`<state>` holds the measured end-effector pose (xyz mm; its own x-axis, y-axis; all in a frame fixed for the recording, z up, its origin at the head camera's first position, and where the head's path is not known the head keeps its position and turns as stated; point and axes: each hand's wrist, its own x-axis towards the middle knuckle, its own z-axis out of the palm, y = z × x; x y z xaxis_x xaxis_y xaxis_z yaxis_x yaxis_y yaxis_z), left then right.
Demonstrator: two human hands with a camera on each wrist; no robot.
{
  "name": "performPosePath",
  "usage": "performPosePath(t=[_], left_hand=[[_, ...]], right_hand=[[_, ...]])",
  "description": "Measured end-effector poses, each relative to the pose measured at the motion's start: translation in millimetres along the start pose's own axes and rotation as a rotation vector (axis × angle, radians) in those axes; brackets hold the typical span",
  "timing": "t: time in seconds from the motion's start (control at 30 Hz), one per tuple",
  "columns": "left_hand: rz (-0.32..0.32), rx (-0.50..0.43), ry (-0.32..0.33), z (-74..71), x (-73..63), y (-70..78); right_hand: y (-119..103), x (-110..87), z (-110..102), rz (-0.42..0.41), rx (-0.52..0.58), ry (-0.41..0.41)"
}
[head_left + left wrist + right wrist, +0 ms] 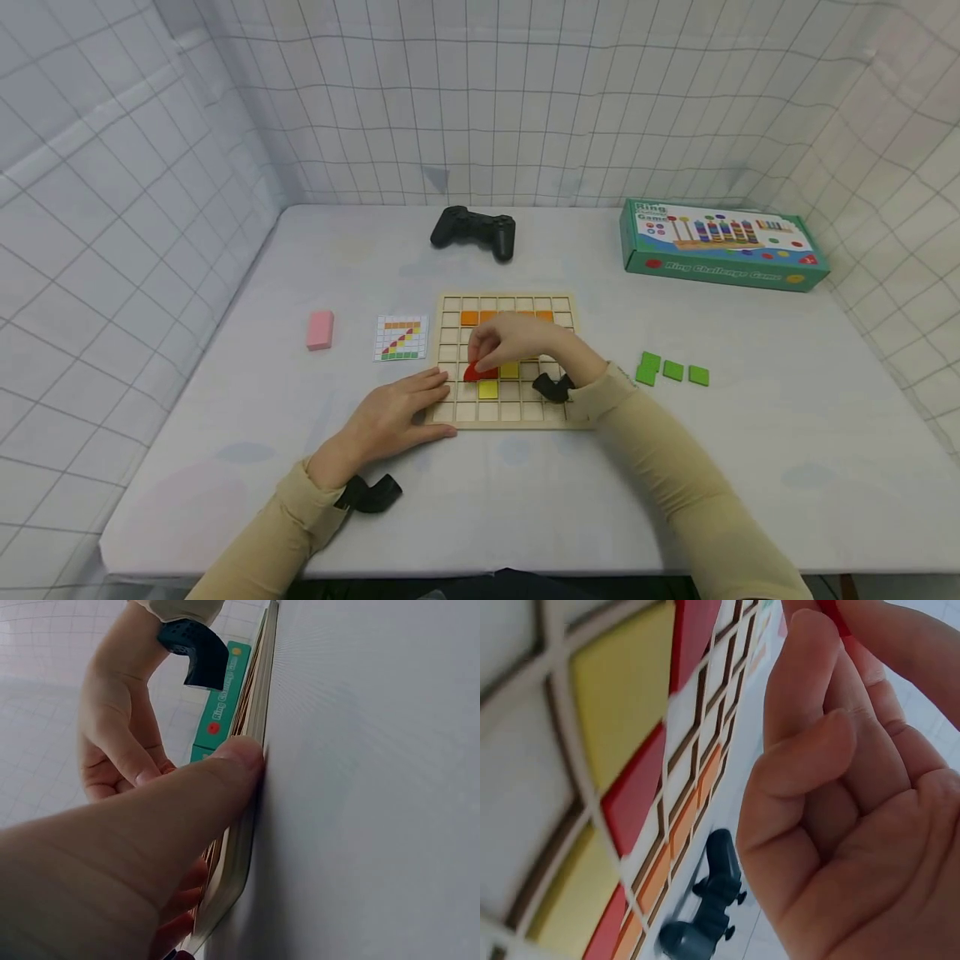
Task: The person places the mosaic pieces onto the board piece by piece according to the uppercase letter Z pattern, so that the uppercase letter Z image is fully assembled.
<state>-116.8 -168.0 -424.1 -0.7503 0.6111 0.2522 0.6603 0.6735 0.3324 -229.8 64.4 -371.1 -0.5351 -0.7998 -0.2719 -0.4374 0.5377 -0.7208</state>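
Observation:
My right hand [517, 337] is over the middle of a wooden grid board [510, 412], pinching a small red tile [832, 613] between thumb and fingertips. Its remaining fingers are curled in the right wrist view. Red tiles and yellow tiles [488, 389] sit in the cells under and beside this hand. A row of orange tiles [469, 317] lies near the board's far side, partly covered by the hand. At the board's near left corner, my left hand [390, 417] rests with fingers extended on the left edge; its thumb touches the near edge.
A pattern card [401, 338] lies left of the board, with a pink block [320, 330] farther left. Several green tiles [672, 371] lie to the right. Behind are a black game controller [474, 232] and a green game box [723, 245].

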Motion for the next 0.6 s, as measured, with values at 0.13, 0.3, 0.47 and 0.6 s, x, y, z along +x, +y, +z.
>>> performPosePath(t=[0.13, 0.3, 0.47, 0.6], left_hand=[[-0.015, 0.014, -0.005, -1.5, -1.9, 0.2], [-0.018, 0.017, -0.001, -2.5, -4.3, 0.3], [-0.036, 0.020, -0.012, -4.6, -6.1, 2.0], [-0.034, 0.027, -0.009, -4.7, -7.3, 2.5]], right_hand=[[-5.5, 8.0, 7.5, -0.010, -0.006, -0.019], [-8.6, 12.4, 13.5, 0.013, -0.042, -0.032], [-8.8, 13.0, 16.8, 0.044, -0.108, -0.043], [-10.1, 12.4, 17.7, 0.062, -0.152, -0.042]])
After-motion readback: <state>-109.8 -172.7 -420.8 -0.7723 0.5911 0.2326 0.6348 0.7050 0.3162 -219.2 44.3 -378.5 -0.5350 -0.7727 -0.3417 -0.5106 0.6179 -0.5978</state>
